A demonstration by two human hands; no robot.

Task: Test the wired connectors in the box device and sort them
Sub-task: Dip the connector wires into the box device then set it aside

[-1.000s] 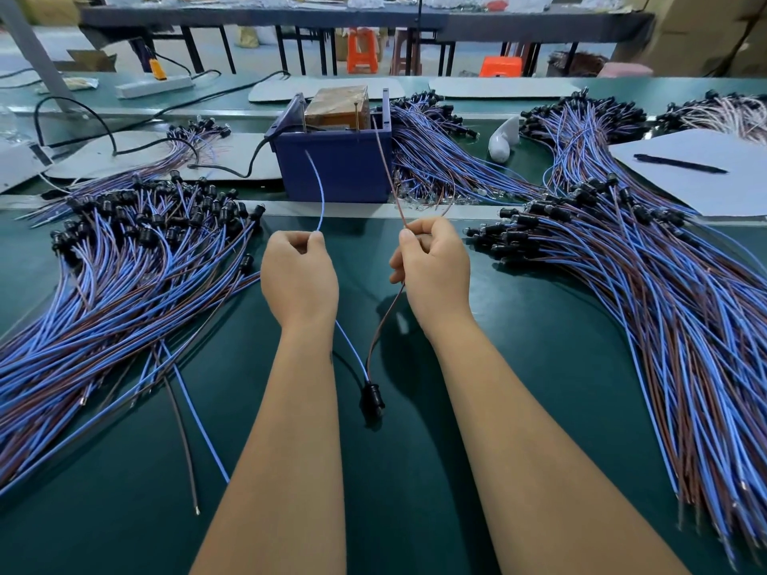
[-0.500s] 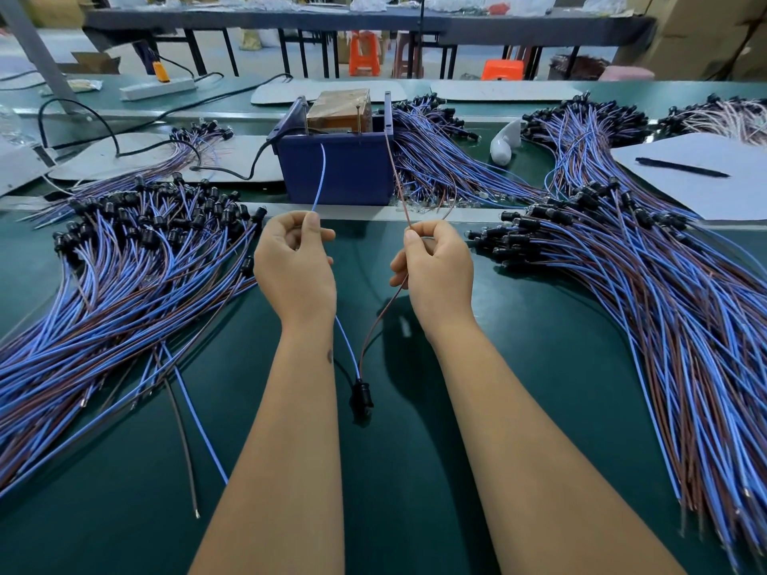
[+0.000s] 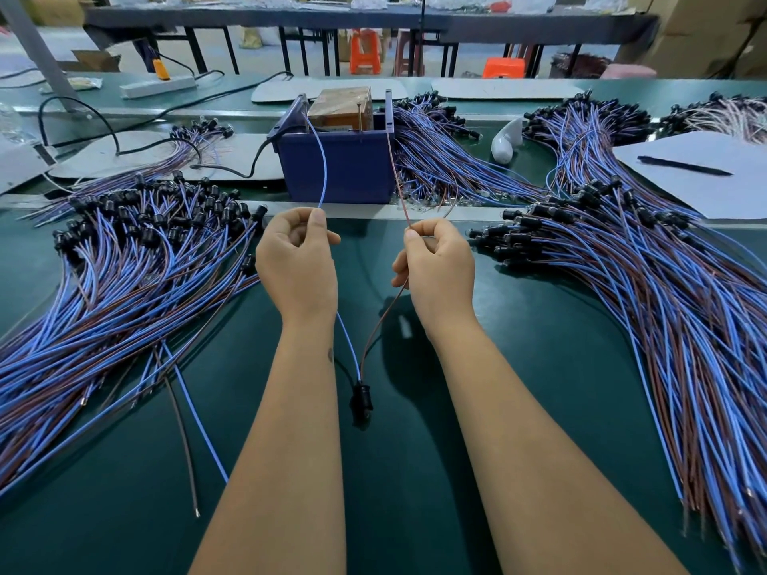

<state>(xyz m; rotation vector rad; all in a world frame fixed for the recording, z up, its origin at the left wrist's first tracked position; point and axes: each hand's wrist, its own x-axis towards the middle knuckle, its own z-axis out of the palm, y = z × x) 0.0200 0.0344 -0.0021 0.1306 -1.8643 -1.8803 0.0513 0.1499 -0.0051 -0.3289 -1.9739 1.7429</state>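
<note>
Head view of one test cycle. Our left hand pinches the blue wire between thumb and curled fingers; our right hand pinches the brown wire the same way. Both wires belong to a single lead whose black connector hangs low between our forearms, on or just above the green mat; which, we cannot tell. From each pinch the free wire end runs up and away from us to the blue box, the blue end reaching its left top edge and the brown end its right. Actual contact with any terminal is too small to confirm.

The lead thus forms a long V: its axis runs from the connector near our body, through both hands, to the box straight ahead. Each hand lies near its own side of the box, so neither need cross.

We judge the test to be in hand. Sorting follows: the left pile lies just beside our left hand, the right pile just beside our right. Which receives tested leads is not shown.
</note>
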